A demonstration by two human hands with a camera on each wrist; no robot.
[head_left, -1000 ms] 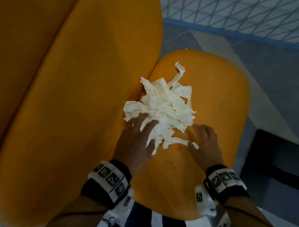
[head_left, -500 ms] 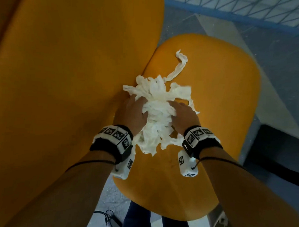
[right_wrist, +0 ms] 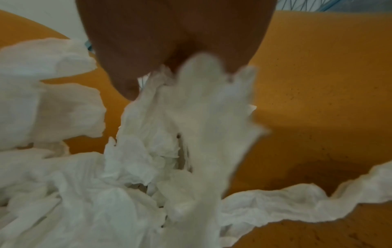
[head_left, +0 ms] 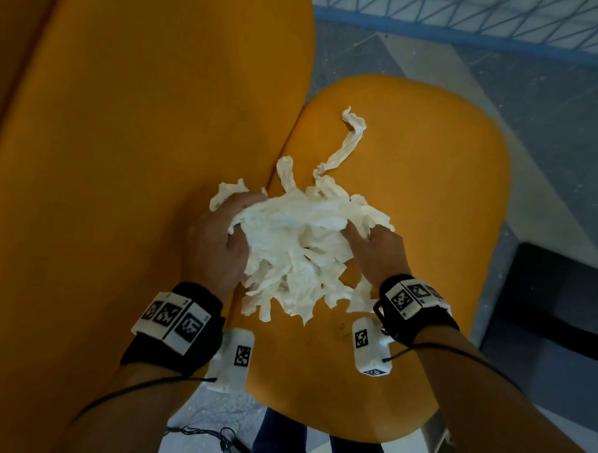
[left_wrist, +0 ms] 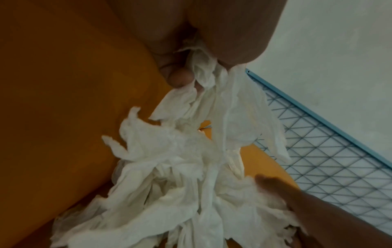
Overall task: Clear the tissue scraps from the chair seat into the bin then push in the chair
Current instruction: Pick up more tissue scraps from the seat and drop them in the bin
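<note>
Fingers of the left hand [head_left: 218, 246] and right hand [head_left: 375, 253] curl into opposite sides of the tissue scraps [head_left: 296, 257], clutching the white bundle between them over the orange chair seat [head_left: 428, 204]; one twisted strip [head_left: 345, 142] trails onto the cushion.

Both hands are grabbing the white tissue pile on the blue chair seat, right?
Not quite: the chair seat is orange-yellow, not blue, as the head view shows. The left hand and right hand do both grip the white tissue pile.

Tissue scraps [head_left: 300, 247] on chair seat [head_left: 428, 204]
</note>
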